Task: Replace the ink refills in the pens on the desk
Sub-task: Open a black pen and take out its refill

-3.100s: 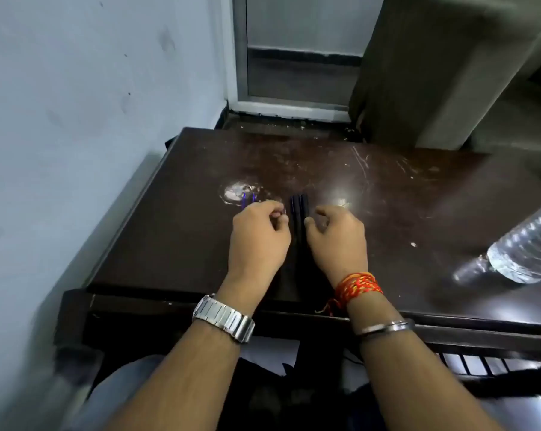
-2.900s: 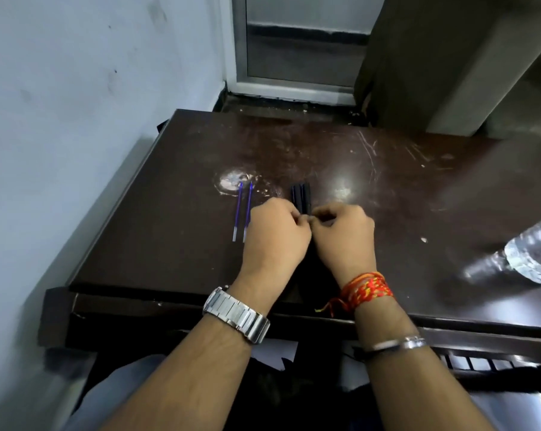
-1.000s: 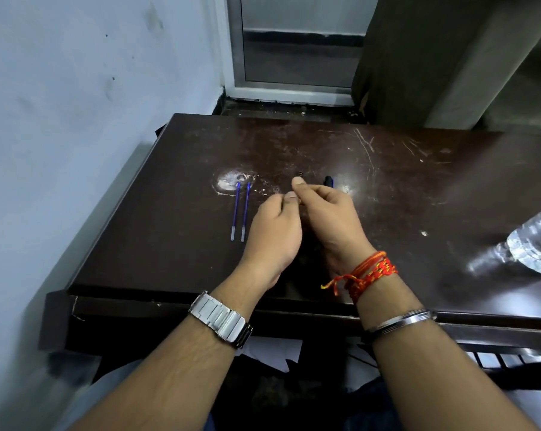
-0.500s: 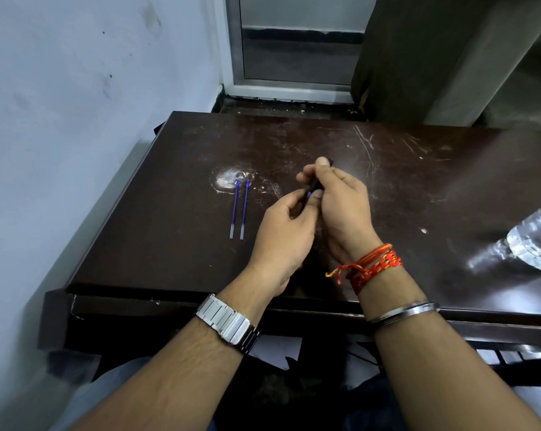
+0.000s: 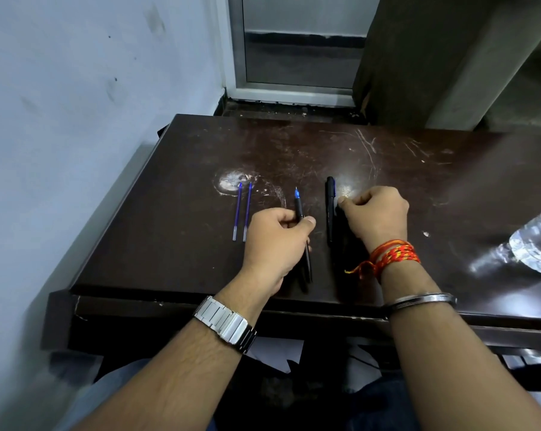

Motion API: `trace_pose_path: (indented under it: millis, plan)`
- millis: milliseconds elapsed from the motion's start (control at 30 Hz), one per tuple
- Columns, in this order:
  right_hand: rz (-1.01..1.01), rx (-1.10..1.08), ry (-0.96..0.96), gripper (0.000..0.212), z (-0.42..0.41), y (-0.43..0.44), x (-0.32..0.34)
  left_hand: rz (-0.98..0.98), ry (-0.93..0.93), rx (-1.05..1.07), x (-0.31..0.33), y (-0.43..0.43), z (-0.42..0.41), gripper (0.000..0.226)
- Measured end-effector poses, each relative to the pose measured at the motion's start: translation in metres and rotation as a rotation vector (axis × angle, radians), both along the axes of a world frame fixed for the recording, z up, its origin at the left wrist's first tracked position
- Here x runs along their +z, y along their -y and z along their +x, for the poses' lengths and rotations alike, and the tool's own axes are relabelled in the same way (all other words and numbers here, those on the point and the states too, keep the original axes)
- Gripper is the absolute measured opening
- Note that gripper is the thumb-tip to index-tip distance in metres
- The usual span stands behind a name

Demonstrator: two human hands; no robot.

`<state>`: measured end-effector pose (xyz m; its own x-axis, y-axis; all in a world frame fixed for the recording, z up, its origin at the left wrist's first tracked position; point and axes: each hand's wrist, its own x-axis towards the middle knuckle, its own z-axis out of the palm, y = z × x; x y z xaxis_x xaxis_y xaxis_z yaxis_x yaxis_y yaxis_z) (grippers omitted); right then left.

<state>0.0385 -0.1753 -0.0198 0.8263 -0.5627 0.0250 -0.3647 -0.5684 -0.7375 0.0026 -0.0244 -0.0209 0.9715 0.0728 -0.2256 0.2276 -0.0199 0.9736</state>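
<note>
1. Two blue refills (image 5: 237,211) are laid side by side on the bench (image 5: 176,244), parallel and close together. Their far ends are set against a pale worn patch (image 5: 230,183) in the surface. Neither is touched by a hand.
2. One uncapped pen (image 5: 299,209), black-barrelled, is gripped by the left hand (image 5: 274,244). The fingers are curled round the barrel and the thumb is pressed against its right side. The blue-tinted tip is pointed away from the person. The rear end is seen below the hand, low over the bench near its front edge; contact with the surface cannot be told.
3. A second pen (image 5: 329,209), black with a blue detail at its far end, is laid flat on the bench. It is placed just right of the uncapped pen and roughly parallel to it.
4. The right hand (image 5: 376,216) is rested knuckles-up on the bench, just right of the second pen. Its fingers are curled in, and the thumb tip is brought up against that pen's side. Whether anything is enclosed in the fingers cannot be told; a dark shape under the hand is not resolved.
5. A clear plastic bottle (image 5: 535,247) is seen at the right edge, apparently on its side, partly cut off and well apart from the pens.
6. A metal watch (image 5: 225,325) is worn on the left wrist. Red and orange threads (image 5: 393,255) and a metal bangle (image 5: 421,299) are worn on the right wrist.
</note>
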Motion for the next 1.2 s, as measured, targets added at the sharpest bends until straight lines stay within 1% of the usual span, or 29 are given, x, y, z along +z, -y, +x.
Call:
trace_pose_path:
  millis: [100, 167, 200, 233, 267, 333, 367, 400, 467, 600, 667, 733, 867, 900, 967, 1000, 1033, 1067, 1100, 1133, 1200]
  plan:
    - [-0.043, 0.014, 0.024, 0.027, -0.001, -0.002, 0.001, 0.02, 0.029, 0.021, -0.002, -0.002, 0.0, 0.022]
    - [-0.088, 0.036, 0.112, 0.028, -0.002, -0.005, 0.006, 0.041, 0.047, 0.043, -0.003, -0.002, 0.0, 0.015]
    - [-0.079, 0.063, 0.15, 0.032, -0.002, -0.008, 0.009, 0.063, 0.058, 0.054, -0.003, -0.002, 0.002, 0.015]
    - [-0.024, 0.118, 0.173, 0.038, -0.003, -0.012, 0.011, 0.091, 0.072, 0.063, -0.003, -0.003, 0.003, 0.019]
    - [0.1, 0.19, 0.169, 0.044, -0.005, -0.019, 0.012, 0.12, 0.092, 0.069, -0.004, -0.003, 0.004, 0.022]
    - [0.412, 0.313, 0.118, 0.048, -0.009, -0.032, 0.01, 0.176, 0.156, 0.071, -0.003, -0.004, 0.004, 0.025]
    - [0.479, 0.352, 0.109, 0.048, -0.009, -0.036, 0.006, 0.202, 0.186, 0.07, -0.003, -0.004, 0.004, 0.026]
    - [0.491, 0.377, 0.112, 0.047, -0.009, -0.039, 0.003, 0.22, 0.207, 0.073, -0.003, -0.004, 0.003, 0.026]
    - [0.534, 0.418, 0.121, 0.039, -0.008, -0.041, 0.002, 0.217, 0.221, 0.084, -0.003, -0.004, 0.004, 0.03]
    - [0.68, 0.496, 0.14, 0.029, -0.005, -0.04, 0.006, 0.127, 0.233, 0.066, 0.0, -0.008, 0.008, 0.046]
    - [0.673, 0.531, 0.144, 0.019, -0.006, -0.042, 0.005, 0.107, 0.256, 0.06, -0.001, -0.008, 0.008, 0.046]
    - [0.677, 0.535, 0.154, 0.022, -0.007, -0.043, 0.005, 0.11, 0.268, 0.065, -0.002, -0.007, 0.006, 0.046]
    - [0.9, 0.5, 0.165, 0.028, -0.005, -0.042, 0.008, 0.11, 0.256, 0.067, -0.001, -0.007, 0.005, 0.053]
    - [0.892, 0.487, 0.149, 0.029, -0.004, -0.042, 0.007, 0.117, 0.26, 0.072, -0.001, -0.008, 0.005, 0.054]
    - [0.731, 0.493, 0.134, 0.038, -0.005, -0.043, 0.004, 0.118, 0.265, 0.081, 0.0, -0.008, 0.005, 0.052]
    - [0.686, 0.491, 0.146, 0.038, -0.006, -0.044, 0.004, 0.118, 0.265, 0.08, 0.0, -0.007, 0.005, 0.052]
    - [0.69, 0.487, 0.169, 0.03, -0.004, -0.044, 0.002, 0.118, 0.265, 0.079, -0.001, -0.007, 0.005, 0.051]
    - [0.736, 0.474, 0.176, 0.022, -0.004, -0.045, 0.003, 0.116, 0.265, 0.08, -0.001, -0.006, 0.006, 0.051]
    - [0.77, 0.465, 0.176, 0.018, -0.003, -0.044, 0.001, 0.114, 0.265, 0.082, -0.002, -0.006, 0.006, 0.052]
    - [0.77, 0.457, 0.173, 0.018, -0.002, -0.044, 0.001, 0.112, 0.265, 0.084, -0.003, -0.007, 0.007, 0.052]
    - [0.667, 0.471, 0.16, 0.022, -0.003, -0.044, 0.0, 0.103, 0.266, 0.083, -0.004, -0.008, 0.007, 0.051]
